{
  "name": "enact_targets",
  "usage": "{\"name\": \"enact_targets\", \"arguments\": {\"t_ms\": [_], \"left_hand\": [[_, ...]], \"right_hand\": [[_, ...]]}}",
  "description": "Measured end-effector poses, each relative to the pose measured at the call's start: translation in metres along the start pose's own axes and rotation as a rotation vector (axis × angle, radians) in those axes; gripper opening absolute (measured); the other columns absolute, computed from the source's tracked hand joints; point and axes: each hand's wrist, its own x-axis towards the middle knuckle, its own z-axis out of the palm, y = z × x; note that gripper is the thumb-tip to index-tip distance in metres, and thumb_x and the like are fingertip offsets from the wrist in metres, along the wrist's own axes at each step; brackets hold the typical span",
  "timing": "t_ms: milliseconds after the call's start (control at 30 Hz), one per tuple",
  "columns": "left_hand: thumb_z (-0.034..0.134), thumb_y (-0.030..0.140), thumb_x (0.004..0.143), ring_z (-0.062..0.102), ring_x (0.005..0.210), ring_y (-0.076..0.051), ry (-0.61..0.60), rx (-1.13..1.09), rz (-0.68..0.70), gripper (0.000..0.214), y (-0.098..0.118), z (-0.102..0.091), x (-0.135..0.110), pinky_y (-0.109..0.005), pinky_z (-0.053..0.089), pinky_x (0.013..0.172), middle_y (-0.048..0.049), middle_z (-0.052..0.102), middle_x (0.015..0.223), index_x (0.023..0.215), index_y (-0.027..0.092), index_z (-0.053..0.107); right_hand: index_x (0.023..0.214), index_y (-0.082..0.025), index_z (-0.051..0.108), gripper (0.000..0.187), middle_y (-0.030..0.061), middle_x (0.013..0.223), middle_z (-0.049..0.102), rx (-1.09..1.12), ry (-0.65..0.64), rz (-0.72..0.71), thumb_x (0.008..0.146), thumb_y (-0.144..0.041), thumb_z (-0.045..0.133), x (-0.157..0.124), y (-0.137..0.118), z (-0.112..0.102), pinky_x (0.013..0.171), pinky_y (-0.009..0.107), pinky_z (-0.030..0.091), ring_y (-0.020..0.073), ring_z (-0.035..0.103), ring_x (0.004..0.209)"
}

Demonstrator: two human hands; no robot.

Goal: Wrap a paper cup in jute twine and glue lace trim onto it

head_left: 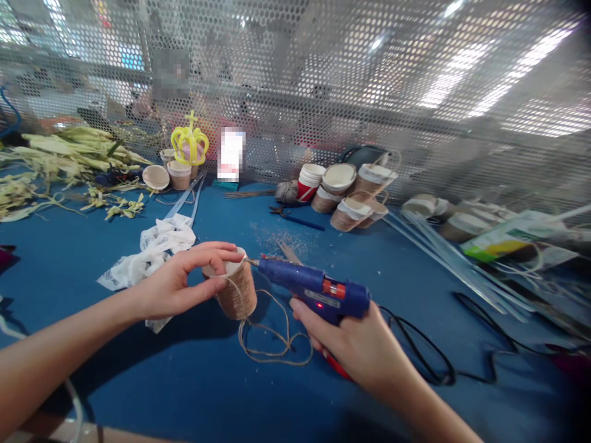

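From my remote seat I saw the left hand [184, 277] half curled on the pot [242, 295], thumb and fingers gripping its rim, and the right hand [357, 335] wrapped round the glue gun [295, 277]. The gun's long axis ran leftward to a nozzle [252, 262] at the pot's right edge; loose twine [290, 346] looped rightward below, with table [258, 400] room in front.
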Motion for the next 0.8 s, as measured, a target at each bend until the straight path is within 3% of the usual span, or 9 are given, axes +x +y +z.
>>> {"name": "enact_targets", "arguments": {"t_ms": [167,300,400,533,667,733,800], "left_hand": [[0.047,0.015,0.083,0.046,0.119,-0.021,0.002,-0.006,0.006,0.008,0.000,0.000,0.000,-0.042,0.039,0.098,-0.0098,0.061,0.114,0.076,0.019,0.048],[0.047,0.014,0.083,0.045,0.120,-0.021,-0.011,0.006,0.001,0.007,0.000,0.000,0.000,-0.041,0.037,0.099,-0.0098,0.060,0.116,0.077,0.018,0.048],[0.047,0.015,0.084,0.045,0.120,-0.021,-0.009,0.015,0.000,0.007,-0.001,0.000,0.000,-0.040,0.037,0.099,-0.0105,0.059,0.116,0.077,0.018,0.048],[0.047,0.016,0.084,0.045,0.119,-0.022,0.004,0.018,0.008,0.007,0.000,0.000,0.000,-0.041,0.038,0.097,-0.0115,0.059,0.114,0.077,0.018,0.048],[0.047,0.018,0.084,0.045,0.118,-0.023,-0.004,0.054,0.027,0.007,-0.001,-0.001,0.001,-0.044,0.038,0.095,-0.0109,0.061,0.110,0.076,0.018,0.049],[0.047,0.019,0.084,0.046,0.117,-0.022,-0.003,0.071,0.033,0.008,-0.001,-0.001,0.001,-0.043,0.038,0.095,-0.0107,0.061,0.108,0.076,0.018,0.048],[0.046,0.019,0.084,0.046,0.117,-0.022,0.002,0.080,0.036,0.009,-0.001,-0.001,0.001,-0.043,0.038,0.094,-0.0107,0.061,0.107,0.075,0.018,0.048]], "right_hand": [[0.045,-0.022,0.050,0.026,-0.0055,0.035,0.050,-0.046,-0.058,-0.063,0.070,-0.026,0.059,0.008,0.008,-0.004,0.042,0.023,0.045,0.0101,0.048,0.034],[0.045,-0.021,0.047,0.031,-0.0045,0.035,0.049,0.008,-0.054,-0.020,0.073,-0.032,0.058,0.010,0.005,-0.004,0.039,0.022,0.042,0.0092,0.046,0.034],[0.061,-0.018,0.054,0.021,-0.0066,0.037,0.047,0.082,-0.053,0.009,0.071,-0.035,0.061,0.014,0.004,-0.008,0.038,0.021,0.039,0.0082,0.043,0.034],[0.070,-0.016,0.055,0.021,-0.0052,0.048,0.053,0.196,0.041,0.003,0.070,-0.035,0.063,0.030,0.009,-0.022,0.042,0.022,0.040,0.0091,0.048,0.041],[0.070,-0.015,0.056,0.017,0.0000,0.062,0.059,0.001,0.215,0.072,0.078,-0.030,0.058,0.059,0.019,-0.038,0.054,0.024,0.043,0.0116,0.054,0.055],[0.072,-0.012,0.056,0.020,0.0008,0.060,0.056,-0.046,0.245,0.123,0.083,-0.029,0.052,0.075,0.026,-0.042,0.053,0.025,0.044,0.0121,0.053,0.052],[0.083,-0.009,0.058,0.025,0.0047,0.071,0.060,-0.077,0.234,0.182,0.088,-0.031,0.047,0.088,0.034,-0.043,0.057,0.029,0.047,0.0136,0.057,0.059]]}}
